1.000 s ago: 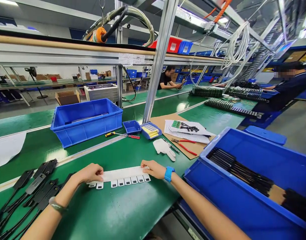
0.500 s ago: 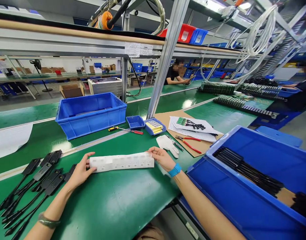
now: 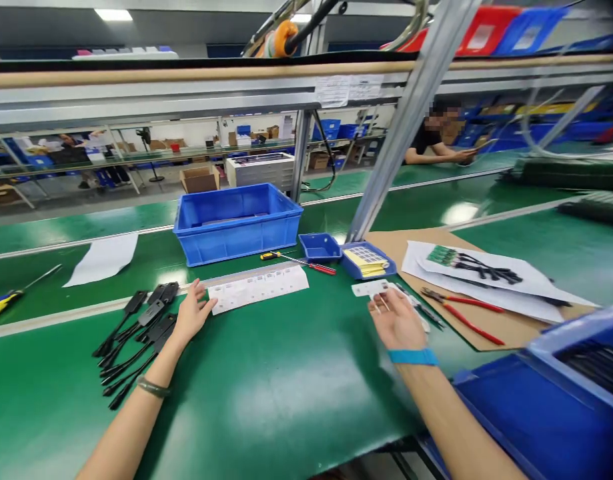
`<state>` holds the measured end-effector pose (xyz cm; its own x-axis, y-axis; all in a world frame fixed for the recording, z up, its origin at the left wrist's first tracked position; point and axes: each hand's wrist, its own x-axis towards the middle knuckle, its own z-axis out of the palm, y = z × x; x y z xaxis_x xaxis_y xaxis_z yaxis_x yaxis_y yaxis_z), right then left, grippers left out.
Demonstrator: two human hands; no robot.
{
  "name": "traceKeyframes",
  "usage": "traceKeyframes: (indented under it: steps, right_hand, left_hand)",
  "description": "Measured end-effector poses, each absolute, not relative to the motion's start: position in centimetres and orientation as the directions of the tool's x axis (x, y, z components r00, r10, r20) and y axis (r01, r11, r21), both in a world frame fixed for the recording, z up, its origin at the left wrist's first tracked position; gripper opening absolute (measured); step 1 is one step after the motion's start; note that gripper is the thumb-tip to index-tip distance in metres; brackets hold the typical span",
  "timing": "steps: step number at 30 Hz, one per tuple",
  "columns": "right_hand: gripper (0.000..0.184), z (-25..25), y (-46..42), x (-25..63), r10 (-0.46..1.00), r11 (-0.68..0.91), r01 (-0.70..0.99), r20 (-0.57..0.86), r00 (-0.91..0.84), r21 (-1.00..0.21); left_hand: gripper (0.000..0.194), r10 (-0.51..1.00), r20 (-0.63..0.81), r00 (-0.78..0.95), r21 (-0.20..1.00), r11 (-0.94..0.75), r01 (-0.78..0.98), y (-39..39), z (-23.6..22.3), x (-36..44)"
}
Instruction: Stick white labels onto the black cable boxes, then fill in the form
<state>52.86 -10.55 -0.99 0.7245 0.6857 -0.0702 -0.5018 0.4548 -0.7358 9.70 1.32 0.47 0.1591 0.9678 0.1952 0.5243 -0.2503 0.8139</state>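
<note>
- Head view: seems to be at a loose, ungripped stage with the white strip [image 3: 259,289], flat between the hands, nearer the left one.
- Opens out the left hand [image 3: 189,317], thumb just beside the strip's end, black cabled parts [image 3: 156,312] to its left.
- Turns the right hand [image 3: 399,321] palm up, fingers half curled by a small white piece [image 3: 365,288]; cannot tell if gripping it.
- Would need, for a strip grip, closer left fingertips.
</note>
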Motion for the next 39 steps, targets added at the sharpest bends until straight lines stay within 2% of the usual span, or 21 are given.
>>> traceKeyframes:
  steps: [2, 4, 5, 8, 9, 11, 12, 13, 14, 16, 17, 18, 20, 22, 27, 32, 35, 39]
  right_hand:
    - [0.048, -0.6, -10.6, 52.5, 0.725, 0.423, -0.554, -0.100, 0.682, -0.717]
    - [0.047, -0.5, -10.6, 51.4, 0.764, 0.369, -0.572, -0.112, 0.636, -0.732]
    - [0.047, -0.5, -10.5, 50.5, 0.783, 0.343, -0.579, -0.116, 0.611, -0.740]
    - [0.045, -0.4, -9.7, 47.2, 0.858, 0.260, -0.595, -0.100, 0.503, -0.760]
    - [0.042, -0.3, -9.3, 45.8, 0.886, 0.233, -0.596, -0.085, 0.456, -0.768]
    - [0.038, 0.1, -8.5, 43.1, 0.932, 0.187, -0.593, -0.048, 0.358, -0.784]
    - [0.037, 0.4, -8.1, 41.7, 0.951, 0.169, -0.587, -0.026, 0.309, -0.792]
    - [0.035, 0.7, -7.7, 40.4, 0.965, 0.156, -0.580, -0.001, 0.261, -0.799]
    - [0.035, 1.1, -7.4, 39.3, 0.976, 0.147, -0.574, 0.025, 0.215, -0.806]
    - [0.035, 1.6, -6.9, 37.3, 0.987, 0.144, -0.568, 0.078, 0.139, -0.810]
    - [0.035, 1.8, -6.7, 36.6, 0.988, 0.149, -0.568, 0.103, 0.112, -0.810]
    - [0.035, 1.8, -6.5, 36.1, 0.988, 0.155, -0.569, 0.123, 0.095, -0.807]
    - [0.034, 1.6, -6.4, 35.4, 0.987, 0.159, -0.574, 0.139, 0.079, -0.803]
    - [0.033, 0.9, -6.4, 35.2, 0.989, 0.149, -0.576, 0.126, 0.080, -0.804]
    - [0.030, -1.0, -6.9, 35.5, 0.993, 0.107, -0.511, 0.063, 0.102, -0.853]
    - [0.028, -1.7, -7.6, 35.1, 0.982, 0.153, -0.251, 0.119, 0.146, -0.956]
    - [0.024, -1.6, -8.0, 34.7, 0.972, 0.193, -0.088, 0.178, 0.155, -0.977]
    - [0.023, -1.7, -8.3, 34.3, 0.969, 0.198, 0.003, 0.197, 0.148, -0.980]
  left_hand:
    - [0.069, 0.951, 0.262, 0.165, 0.574, -0.291, 0.765, 0.7, 1.5, 8.0]
    - [0.059, 0.948, 0.225, 0.227, 0.289, -0.287, 0.913, -0.7, 2.3, 6.7]
    - [0.055, 0.950, 0.180, 0.253, 0.190, -0.286, 0.939, -1.6, 2.5, 6.4]
    - [0.037, 0.953, 0.093, 0.287, 0.051, -0.292, 0.955, -4.3, 2.5, 6.9]
    - [0.033, 0.953, 0.087, 0.289, 0.044, -0.294, 0.955, -5.0, 2.3, 7.4]
    - [0.032, 0.957, 0.089, 0.276, 0.084, -0.284, 0.955, -6.1, 2.0, 8.7]
    - [0.033, 0.960, 0.095, 0.265, 0.145, -0.277, 0.950, -6.4, 1.9, 9.4]
    - [0.035, 0.962, 0.102, 0.253, 0.249, -0.271, 0.930, -6.7, 1.8, 10.2]
    - [0.039, 0.966, 0.100, 0.238, 0.402, -0.258, 0.878, -6.9, 1.7, 11.1]
    - [0.047, 0.973, 0.032, 0.230, 0.769, -0.171, 0.616, -7.1, 1.6, 13.0]
    - [0.049, 0.968, -0.022, 0.250, 0.904, -0.088, 0.419, -7.1, 1.4, 13.9]
    - [0.051, 0.956, -0.078, 0.283, 0.975, 0.014, 0.221, -7.2, 1.2, 14.8]
    - [0.050, 0.927, -0.160, 0.339, 0.976, 0.200, -0.088, -7.2, 0.5, 16.3]
    - [0.048, 0.908, -0.201, 0.367, 0.929, 0.296, -0.224, -7.4, -0.2, 17.3]
    - [0.053, 0.850, -0.204, 0.485, 0.905, 0.352, -0.237, -7.9, -1.4, 17.9]
    - [0.063, 0.779, -0.184, 0.600, 0.873, 0.410, -0.265, -8.1, -1.4, 17.8]
    - [0.065, 0.755, -0.181, 0.630, 0.866, 0.427, -0.262, -8.2, -1.4, 17.8]
    - [0.064, 0.740, -0.175, 0.650, 0.872, 0.423, -0.247, -8.2, -1.5, 17.8]
